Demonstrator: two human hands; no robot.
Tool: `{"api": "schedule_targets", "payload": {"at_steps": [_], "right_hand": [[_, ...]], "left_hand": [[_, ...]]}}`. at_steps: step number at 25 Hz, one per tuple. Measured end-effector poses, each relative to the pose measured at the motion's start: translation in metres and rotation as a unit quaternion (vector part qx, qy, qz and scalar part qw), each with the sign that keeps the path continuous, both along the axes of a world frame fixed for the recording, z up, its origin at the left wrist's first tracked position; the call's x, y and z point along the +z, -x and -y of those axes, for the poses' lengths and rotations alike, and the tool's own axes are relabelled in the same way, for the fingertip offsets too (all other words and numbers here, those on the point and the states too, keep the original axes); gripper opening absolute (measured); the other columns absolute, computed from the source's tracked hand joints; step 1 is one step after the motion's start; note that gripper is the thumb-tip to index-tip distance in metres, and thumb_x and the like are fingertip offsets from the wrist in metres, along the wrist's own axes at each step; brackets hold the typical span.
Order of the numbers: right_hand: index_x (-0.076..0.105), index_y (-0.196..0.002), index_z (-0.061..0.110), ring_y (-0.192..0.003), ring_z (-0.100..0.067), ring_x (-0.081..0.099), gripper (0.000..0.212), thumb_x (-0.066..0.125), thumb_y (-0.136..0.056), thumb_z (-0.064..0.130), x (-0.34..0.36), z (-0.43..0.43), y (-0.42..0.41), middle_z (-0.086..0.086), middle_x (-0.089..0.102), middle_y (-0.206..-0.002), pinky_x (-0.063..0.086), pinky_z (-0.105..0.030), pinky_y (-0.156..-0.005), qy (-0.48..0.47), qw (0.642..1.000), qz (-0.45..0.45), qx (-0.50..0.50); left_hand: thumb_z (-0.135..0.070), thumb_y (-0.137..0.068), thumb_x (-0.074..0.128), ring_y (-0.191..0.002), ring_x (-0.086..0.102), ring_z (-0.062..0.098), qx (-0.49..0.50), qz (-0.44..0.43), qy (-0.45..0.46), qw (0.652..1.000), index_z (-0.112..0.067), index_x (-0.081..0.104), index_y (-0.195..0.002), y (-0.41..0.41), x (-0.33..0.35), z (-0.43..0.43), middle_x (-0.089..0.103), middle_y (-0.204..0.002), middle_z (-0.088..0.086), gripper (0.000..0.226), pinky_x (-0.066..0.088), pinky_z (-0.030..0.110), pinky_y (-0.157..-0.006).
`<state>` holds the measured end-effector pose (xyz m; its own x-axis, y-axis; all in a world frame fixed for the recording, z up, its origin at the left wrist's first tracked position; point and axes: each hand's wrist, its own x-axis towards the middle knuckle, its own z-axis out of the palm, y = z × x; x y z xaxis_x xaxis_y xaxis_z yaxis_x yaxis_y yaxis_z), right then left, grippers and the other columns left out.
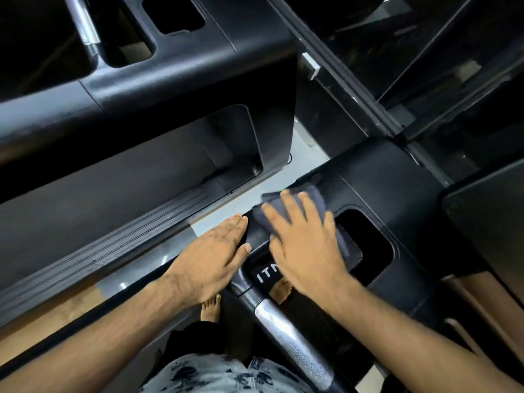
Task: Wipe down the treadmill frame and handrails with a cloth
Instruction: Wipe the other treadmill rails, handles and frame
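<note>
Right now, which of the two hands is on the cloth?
The right hand: it presses flat on the dark cloth on the black frame. The left hand rests bare on the frame's edge beside it.

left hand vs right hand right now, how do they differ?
The right hand presses flat on the dark cloth, fingers spread; the left hand touches no cloth, fingers close together. The right hand lies on the console top, the left on its near-left edge. Both are bare, palm-down, on the black treadmill.
</note>
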<state>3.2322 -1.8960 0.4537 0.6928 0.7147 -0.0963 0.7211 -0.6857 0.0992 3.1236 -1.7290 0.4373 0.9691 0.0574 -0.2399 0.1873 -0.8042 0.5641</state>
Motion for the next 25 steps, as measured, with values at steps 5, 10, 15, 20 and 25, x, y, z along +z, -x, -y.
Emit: {"api": "schedule_targets", "payload": {"at_steps": [5,10,15,20,25], "right_hand": [[0.03,-0.153,0.034,-0.151,-0.028,0.018,0.059,0.04,-0.095,0.039,0.019,0.019,-0.068,-0.004,0.023,-0.165,0.031,-0.061,-0.113,-0.015,0.978,-0.021,-0.209],[0.036,-0.151,0.037,-0.148,-0.024,0.028,0.059,0.041,-0.092,0.043,0.008,0.026,-0.055,-0.001,0.031,-0.162,0.032,-0.055,-0.113,0.0,1.0,-0.016,0.024],[0.034,-0.151,0.034,-0.137,-0.038,0.038,0.061,0.042,-0.093,0.051,0.012,0.007,-0.061,-0.014,0.034,-0.157,0.037,-0.058,-0.101,0.033,0.992,0.032,-0.114],[0.055,-0.131,0.034,-0.121,-0.033,0.043,0.05,0.042,-0.086,0.052,0.025,0.011,-0.119,-0.007,0.048,-0.133,0.036,-0.058,-0.104,0.031,0.989,0.031,-0.142],[0.058,-0.13,0.037,-0.13,-0.018,0.047,0.051,0.037,-0.083,0.043,0.004,0.011,-0.11,0.01,0.057,-0.137,0.042,-0.046,-0.099,0.037,0.994,-0.021,0.099]], "left_hand": [[-0.047,-0.102,0.023,-0.147,0.001,0.001,-0.007,0.008,0.002,1.0,-0.017,0.007,-0.156,-0.014,0.001,0.006,0.006,-0.163,-0.003,0.064,-0.008,0.011,-0.112],[-0.047,-0.102,0.023,-0.148,0.002,0.003,-0.013,0.012,-0.006,1.0,-0.015,0.008,-0.156,-0.029,0.003,0.013,0.007,-0.163,-0.002,0.064,-0.007,0.012,-0.112],[-0.047,-0.103,0.024,-0.148,0.002,0.003,-0.017,0.012,0.005,1.0,-0.016,0.007,-0.156,-0.041,0.002,0.015,0.006,-0.163,-0.002,0.064,-0.007,0.012,-0.113],[-0.046,-0.103,0.023,-0.148,0.002,0.004,-0.03,0.019,0.004,0.999,-0.016,0.008,-0.156,-0.052,-0.002,0.016,0.007,-0.163,-0.001,0.063,-0.006,0.014,-0.115],[-0.052,-0.098,0.016,-0.149,0.004,0.005,-0.033,0.023,0.0,0.999,-0.016,0.008,-0.156,-0.063,-0.006,0.02,0.008,-0.163,0.0,0.068,-0.002,0.017,-0.117]]}}
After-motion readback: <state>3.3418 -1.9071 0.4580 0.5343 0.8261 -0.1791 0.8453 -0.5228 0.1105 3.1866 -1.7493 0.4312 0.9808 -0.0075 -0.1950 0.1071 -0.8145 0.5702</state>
